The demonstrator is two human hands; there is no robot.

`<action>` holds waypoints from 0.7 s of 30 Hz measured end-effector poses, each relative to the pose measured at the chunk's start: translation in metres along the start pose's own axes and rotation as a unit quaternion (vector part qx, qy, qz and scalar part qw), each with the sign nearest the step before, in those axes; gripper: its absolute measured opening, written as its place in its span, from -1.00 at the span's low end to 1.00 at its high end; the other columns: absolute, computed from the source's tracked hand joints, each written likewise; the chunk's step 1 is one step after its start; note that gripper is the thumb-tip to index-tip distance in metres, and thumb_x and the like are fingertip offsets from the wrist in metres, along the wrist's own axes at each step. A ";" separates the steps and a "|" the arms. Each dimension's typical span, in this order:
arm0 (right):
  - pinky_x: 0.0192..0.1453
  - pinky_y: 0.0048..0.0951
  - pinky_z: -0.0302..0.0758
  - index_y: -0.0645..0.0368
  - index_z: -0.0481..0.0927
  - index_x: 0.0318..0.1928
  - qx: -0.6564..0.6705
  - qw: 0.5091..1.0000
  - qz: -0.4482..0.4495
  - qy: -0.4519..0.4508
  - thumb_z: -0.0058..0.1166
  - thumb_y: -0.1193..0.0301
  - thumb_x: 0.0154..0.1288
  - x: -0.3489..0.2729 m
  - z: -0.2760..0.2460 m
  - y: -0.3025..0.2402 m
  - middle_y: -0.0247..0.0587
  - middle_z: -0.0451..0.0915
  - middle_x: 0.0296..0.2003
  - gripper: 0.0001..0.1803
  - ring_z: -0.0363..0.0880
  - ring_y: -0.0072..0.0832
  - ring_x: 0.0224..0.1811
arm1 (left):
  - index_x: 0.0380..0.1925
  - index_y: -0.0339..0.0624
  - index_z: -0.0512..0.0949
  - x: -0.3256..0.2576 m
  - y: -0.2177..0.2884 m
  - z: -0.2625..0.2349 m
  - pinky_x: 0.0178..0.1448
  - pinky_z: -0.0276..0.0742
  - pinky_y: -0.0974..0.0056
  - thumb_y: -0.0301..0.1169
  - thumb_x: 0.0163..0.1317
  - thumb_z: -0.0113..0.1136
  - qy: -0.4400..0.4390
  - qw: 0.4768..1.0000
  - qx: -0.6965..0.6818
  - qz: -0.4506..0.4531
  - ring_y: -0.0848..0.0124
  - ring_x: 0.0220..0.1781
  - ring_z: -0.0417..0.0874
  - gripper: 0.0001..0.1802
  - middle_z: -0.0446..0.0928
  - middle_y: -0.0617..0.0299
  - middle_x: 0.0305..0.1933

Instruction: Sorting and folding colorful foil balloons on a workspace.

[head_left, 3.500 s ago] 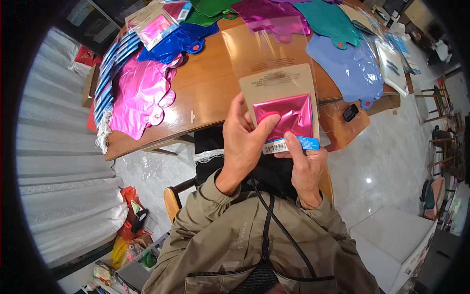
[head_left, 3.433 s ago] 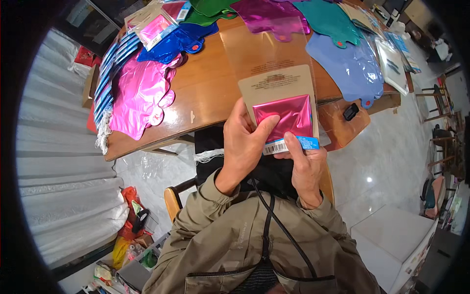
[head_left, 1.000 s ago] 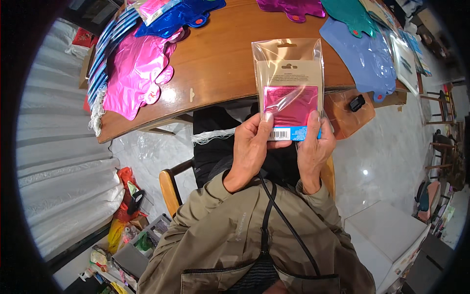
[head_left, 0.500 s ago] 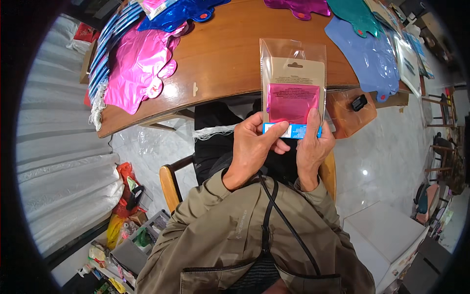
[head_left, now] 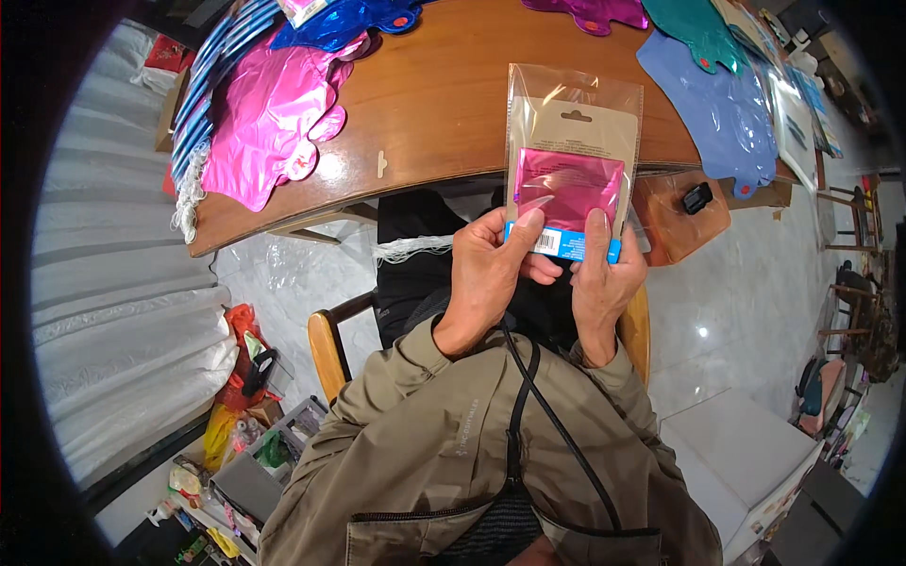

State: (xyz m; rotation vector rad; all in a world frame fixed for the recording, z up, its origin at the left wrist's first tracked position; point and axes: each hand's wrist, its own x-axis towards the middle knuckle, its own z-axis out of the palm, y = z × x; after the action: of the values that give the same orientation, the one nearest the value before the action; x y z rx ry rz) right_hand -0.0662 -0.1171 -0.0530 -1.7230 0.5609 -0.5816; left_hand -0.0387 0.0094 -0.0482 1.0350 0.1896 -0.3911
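I hold a clear plastic packet (head_left: pixel 572 160) upright in front of me, with a tan card and a folded pink foil balloon inside and a blue strip at its bottom. My left hand (head_left: pixel 491 274) grips its lower left corner, thumb on the front. My right hand (head_left: pixel 604 278) grips the lower right corner the same way. The packet hangs above the near edge of the wooden table (head_left: pixel 434 104).
Flat foil balloons lie on the table: a pink one (head_left: pixel 269 118) at left, a dark blue one (head_left: pixel 344 17) behind it, a lilac one (head_left: pixel 722 104) at right. A small black object (head_left: pixel 696 196) rests on a brown stool. A wooden chair (head_left: pixel 326 344) is under me.
The packet has turned from tilted to upright and risen over the table edge. My left hand slid from covering its front down to the lower left corner.
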 end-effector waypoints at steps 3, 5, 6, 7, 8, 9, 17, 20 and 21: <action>-0.52 -0.38 0.28 0.25 0.49 -0.45 0.007 1.000 0.008 -0.001 0.21 0.12 0.57 -0.002 0.000 -0.001 -0.35 0.42 -0.68 -0.49 0.23 -0.53 -0.64 | -0.07 -0.40 0.61 -0.001 -0.003 -0.002 -0.39 0.72 0.42 -0.37 0.52 0.29 0.001 1.000 -0.012 -0.013 0.38 -0.49 0.76 -0.75 0.70 0.05 -0.34; -0.51 -0.38 0.28 0.24 0.49 -0.45 0.009 1.000 0.012 -0.001 0.21 0.12 0.57 -0.002 0.000 0.000 -0.36 0.42 -0.68 -0.50 0.24 -0.53 -0.64 | -0.05 -0.40 0.61 -0.002 -0.003 -0.002 -0.38 0.73 0.42 -0.37 0.54 0.28 0.002 1.000 -0.016 -0.018 0.37 -0.48 0.77 -0.75 0.71 0.04 -0.32; -0.51 -0.38 0.28 0.24 0.49 -0.46 0.011 1.000 0.013 0.000 0.21 0.13 0.57 -0.002 0.000 0.001 -0.36 0.41 -0.68 -0.49 0.24 -0.53 -0.63 | -0.04 -0.40 0.60 -0.003 -0.003 -0.002 -0.36 0.74 0.41 -0.38 0.53 0.28 0.000 1.000 -0.025 -0.018 0.37 -0.47 0.78 -0.76 0.71 0.04 -0.31; -0.51 -0.39 0.28 0.25 0.49 -0.46 0.012 1.000 0.014 0.000 0.22 0.13 0.57 -0.002 -0.001 0.002 -0.35 0.41 -0.68 -0.49 0.23 -0.53 -0.63 | -0.03 -0.39 0.60 -0.003 -0.003 -0.002 -0.34 0.75 0.41 -0.39 0.53 0.28 -0.002 0.999 -0.033 -0.019 0.37 -0.45 0.78 -0.76 0.71 0.04 -0.30; -0.51 -0.39 0.28 0.25 0.49 -0.47 0.013 1.000 0.015 0.001 0.22 0.13 0.57 -0.002 -0.001 0.003 -0.35 0.41 -0.68 -0.48 0.23 -0.52 -0.63 | -0.02 -0.39 0.60 -0.004 -0.003 -0.001 -0.33 0.76 0.41 -0.39 0.52 0.28 -0.005 0.999 -0.042 -0.019 0.36 -0.44 0.79 -0.76 0.72 0.04 -0.30; -0.51 -0.39 0.28 0.25 0.49 -0.47 0.014 1.000 0.016 0.002 0.22 0.13 0.57 -0.002 -0.001 0.005 -0.35 0.41 -0.68 -0.48 0.22 -0.52 -0.63 | -0.01 -0.39 0.60 -0.004 -0.003 -0.001 -0.31 0.77 0.40 -0.40 0.52 0.29 -0.007 0.998 -0.051 -0.020 0.36 -0.42 0.80 -0.76 0.72 0.04 -0.29; -0.52 -0.46 0.28 0.24 0.52 -0.50 -0.050 0.999 0.001 0.015 0.23 0.08 0.55 0.001 -0.006 0.020 -0.35 0.42 -0.69 -0.45 0.25 -0.57 -0.63 | -0.04 -0.38 0.61 -0.007 -0.009 0.000 -0.29 0.78 0.42 -0.46 0.46 0.35 -0.008 0.999 -0.031 -0.025 0.37 -0.39 0.81 -0.79 0.73 0.05 -0.27; -0.53 -0.51 0.28 0.21 0.55 -0.49 -0.062 0.998 -0.003 0.015 0.20 0.02 0.55 0.001 -0.006 0.021 -0.37 0.43 -0.68 -0.43 0.29 -0.61 -0.64 | -0.07 -0.39 0.61 -0.007 -0.009 0.000 -0.29 0.79 0.42 -0.48 0.42 0.38 -0.002 0.999 -0.031 -0.037 0.39 -0.39 0.80 -0.79 0.73 0.05 -0.27; -0.53 -0.51 0.29 0.21 0.55 -0.51 -0.056 0.998 -0.001 0.016 0.20 0.01 0.55 0.000 -0.006 0.021 -0.37 0.42 -0.69 -0.42 0.29 -0.61 -0.65 | -0.06 -0.39 0.61 -0.007 -0.009 -0.001 -0.29 0.78 0.43 -0.47 0.42 0.38 -0.002 0.999 -0.027 -0.038 0.39 -0.38 0.80 -0.78 0.73 0.06 -0.27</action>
State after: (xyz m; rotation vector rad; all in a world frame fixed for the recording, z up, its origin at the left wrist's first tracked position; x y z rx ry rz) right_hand -0.0709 -0.1258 -0.0722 -1.8225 0.6243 -0.5884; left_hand -0.0490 0.0075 -0.0535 0.9758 0.2342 -0.4548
